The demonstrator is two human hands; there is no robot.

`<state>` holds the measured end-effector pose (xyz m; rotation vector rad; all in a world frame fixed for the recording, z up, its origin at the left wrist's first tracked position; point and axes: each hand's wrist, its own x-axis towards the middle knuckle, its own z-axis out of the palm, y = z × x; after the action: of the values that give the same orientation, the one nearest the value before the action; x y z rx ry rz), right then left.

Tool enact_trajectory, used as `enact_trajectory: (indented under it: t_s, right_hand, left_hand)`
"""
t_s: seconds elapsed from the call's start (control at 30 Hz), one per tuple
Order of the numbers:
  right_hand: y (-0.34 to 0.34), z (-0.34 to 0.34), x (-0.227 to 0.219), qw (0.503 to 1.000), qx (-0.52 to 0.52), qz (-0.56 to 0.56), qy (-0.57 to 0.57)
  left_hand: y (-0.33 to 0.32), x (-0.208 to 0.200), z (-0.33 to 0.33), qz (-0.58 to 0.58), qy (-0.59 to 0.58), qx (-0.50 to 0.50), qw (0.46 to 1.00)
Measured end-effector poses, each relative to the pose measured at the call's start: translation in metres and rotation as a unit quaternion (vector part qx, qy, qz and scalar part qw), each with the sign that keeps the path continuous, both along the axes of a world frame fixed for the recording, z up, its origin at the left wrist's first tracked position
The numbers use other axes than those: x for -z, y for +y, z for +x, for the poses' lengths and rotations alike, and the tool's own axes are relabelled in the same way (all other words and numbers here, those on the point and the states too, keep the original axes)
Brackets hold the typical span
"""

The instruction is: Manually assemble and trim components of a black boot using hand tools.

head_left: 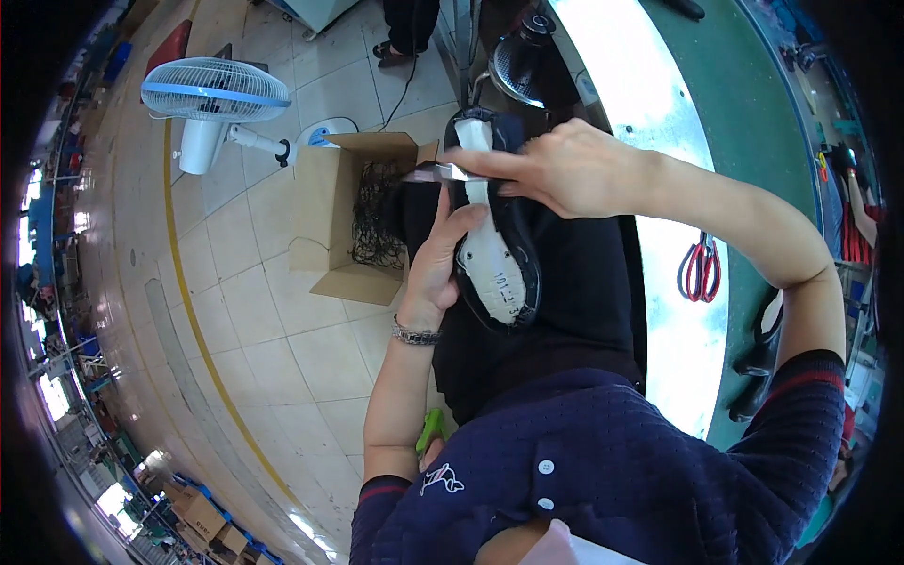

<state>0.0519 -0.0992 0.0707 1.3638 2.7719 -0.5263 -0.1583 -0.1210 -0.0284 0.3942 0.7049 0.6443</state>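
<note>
Over my lap lies a black shoe upper, bottom up, its pale insole showing with black edges folded around it. My left hand grips it from the left side, the thumb pressed on the insole. My right hand reaches in from the right, closed, its index finger stretched along a shiny metal blade. That blade lies across the middle of the shoe, near my left fingers. Its handle, if any, is hidden in my right hand.
Left of my knees stands an open cardboard box with tangled black strips. Beyond it is a fan. Red-handled scissors lie on the white worktop at right; black shoes rest past it. Another person's leg shows at the top.
</note>
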Motion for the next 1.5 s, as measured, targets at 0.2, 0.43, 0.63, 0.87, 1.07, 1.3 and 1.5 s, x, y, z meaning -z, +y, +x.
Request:
enact_trajectory:
  t_s: [0.2, 0.43, 0.63, 0.87, 1.07, 1.3, 1.5]
  right_hand:
    - [-0.001, -0.01, -0.021, 0.997, -0.056, 0.051, -0.011]
    - [-0.007, -0.012, -0.024, 0.994, -0.035, 0.008, -0.106]
    - [-0.023, -0.011, -0.01, 0.999, 0.008, -0.034, -0.038]
    - [-0.033, 0.008, -0.045, 0.989, -0.025, -0.11, -0.096]
    - [-0.064, -0.012, -0.046, 0.959, -0.114, 0.128, -0.227]
    - [-0.064, 0.001, -0.038, 0.961, -0.106, 0.18, -0.179]
    - [-0.059, -0.013, -0.041, 0.968, -0.119, 0.104, -0.194]
  left_hand:
    - [0.002, -0.008, -0.004, -0.014, -0.002, 0.008, 1.0]
    - [0.001, 0.001, -0.011, -0.008, 0.022, 0.025, 0.999]
    - [-0.001, 0.001, -0.008, 0.014, 0.037, 0.071, 0.997]
    - [-0.036, 0.022, -0.011, -0.051, -0.246, -0.023, 0.968]
    - [-0.054, 0.023, 0.0, -0.094, -0.183, -0.088, 0.975]
    - [-0.058, 0.023, 0.003, -0.109, -0.155, -0.092, 0.978]
    - [-0.06, 0.029, 0.004, -0.136, -0.345, -0.11, 0.922]
